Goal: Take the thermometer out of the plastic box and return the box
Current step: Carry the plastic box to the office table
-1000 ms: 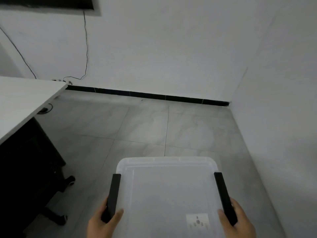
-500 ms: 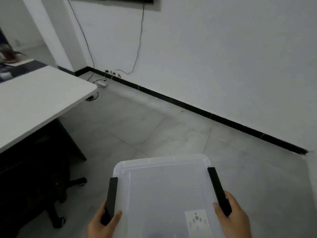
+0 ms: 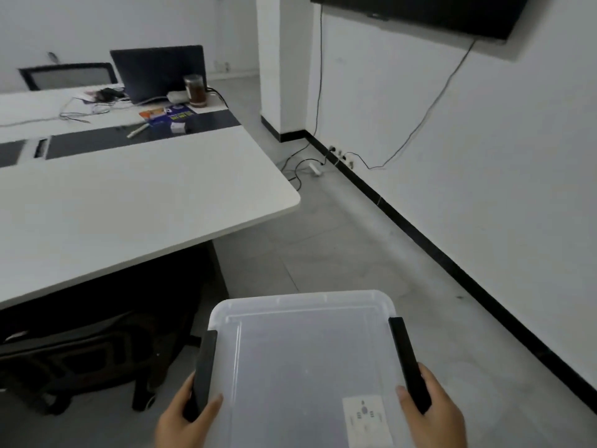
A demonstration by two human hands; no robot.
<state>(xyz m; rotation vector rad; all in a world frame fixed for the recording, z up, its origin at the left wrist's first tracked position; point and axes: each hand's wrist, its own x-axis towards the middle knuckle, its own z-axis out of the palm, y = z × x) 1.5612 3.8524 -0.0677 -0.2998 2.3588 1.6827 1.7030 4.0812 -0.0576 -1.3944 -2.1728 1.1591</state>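
Head view, findings in order. Plastic box (image 3: 307, 367): translucent, lid seated, carried level in front of the body above the floor (image 3: 339, 253). Both hands are clamped on it, one at each side. The left hand (image 3: 184, 418) wraps the near end of the left black latch (image 3: 205, 367), thumb lying on the lid. The right hand (image 3: 433, 412) wraps the near end of the right black latch (image 3: 408, 363), thumb likewise on top. Both latches lie flat against the lid edge, so the box reads as closed.

Thermometer: not visible. The lid is too cloudy to show the contents, so whether it is inside cannot be told. A pale label (image 3: 365, 418) sits on the lid just inside the right hand's grip.

Beyond the grip: a white table (image 3: 129, 202) lies ahead and to the left of the left hand, its near part bare. A laptop (image 3: 158, 72), a jar (image 3: 195, 90) and loose papers sit at its far end, well apart from the box.

Judgement on progress: early stage. The box is in hand but not set down, latches unreleased, lid unopened, thermometer not extracted, box not returned. The table appears the likely place to set it.
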